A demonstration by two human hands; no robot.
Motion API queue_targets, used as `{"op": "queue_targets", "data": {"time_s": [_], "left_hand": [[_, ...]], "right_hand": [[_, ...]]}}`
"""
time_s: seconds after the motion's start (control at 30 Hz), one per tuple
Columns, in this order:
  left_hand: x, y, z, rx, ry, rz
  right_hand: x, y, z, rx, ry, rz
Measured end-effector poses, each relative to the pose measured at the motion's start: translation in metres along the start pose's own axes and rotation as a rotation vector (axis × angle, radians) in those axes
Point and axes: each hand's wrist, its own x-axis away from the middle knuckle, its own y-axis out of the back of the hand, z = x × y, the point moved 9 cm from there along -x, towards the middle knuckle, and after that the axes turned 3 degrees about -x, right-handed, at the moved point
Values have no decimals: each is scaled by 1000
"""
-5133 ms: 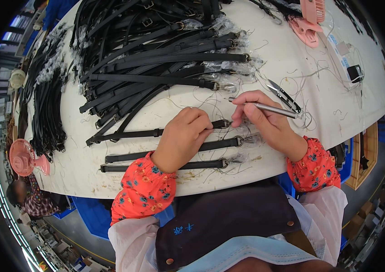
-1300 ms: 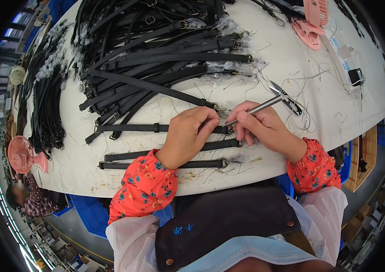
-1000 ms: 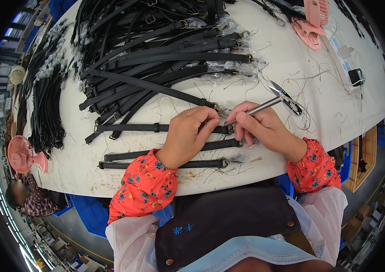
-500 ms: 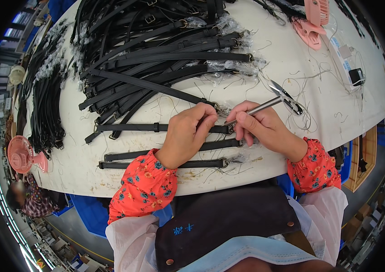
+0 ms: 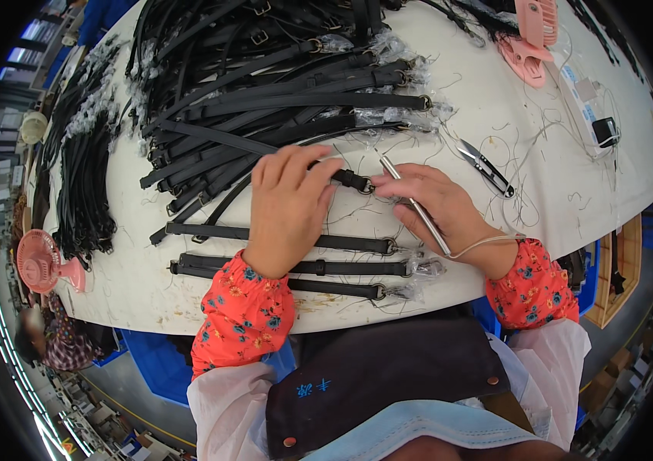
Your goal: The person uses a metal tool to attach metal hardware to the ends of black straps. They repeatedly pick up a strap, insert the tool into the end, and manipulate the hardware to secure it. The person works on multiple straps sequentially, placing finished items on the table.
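Observation:
My left hand point(image 5: 290, 201) lies flat on a black strap point(image 5: 348, 179), pinning it to the white table point(image 5: 127, 284) near its metal ring end. My right hand point(image 5: 435, 206) holds a thin silver pen-like tool point(image 5: 415, 204) with a cord at its rear, its tip close to the strap's ring. Three finished black straps point(image 5: 326, 266) lie side by side in front of me, below my hands.
A large heap of black straps point(image 5: 265, 84) covers the far half of the table, with more bundles point(image 5: 81, 177) at the left. Small black snips point(image 5: 485, 166) lie right of my hand. A pink fan point(image 5: 41, 263) stands at left; pink items point(image 5: 530, 34) at far right.
Another strap now lies in the row in front of me. My left hand has reached farther up onto a new strap from the heap. The tool in my right hand has swung from flat to pointing up-left.

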Motion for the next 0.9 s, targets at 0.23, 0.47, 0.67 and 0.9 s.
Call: {"op": "queue_targets", "data": {"time_s": [0.23,0.47,0.67,0.9], "left_hand": [[4,-11,7,-101,-39,27],[6,-2,-3,86,-87,-37],[8,70,41,-198,19,-366],[22,100,52,-480,221,-435]], "right_hand": [[0,0,-2,-2,3,20],[2,5,-10,-158,-130,-33],[7,18,-23,-206,-239,-167],[8,7,-28,-306,-315,-78]]}}
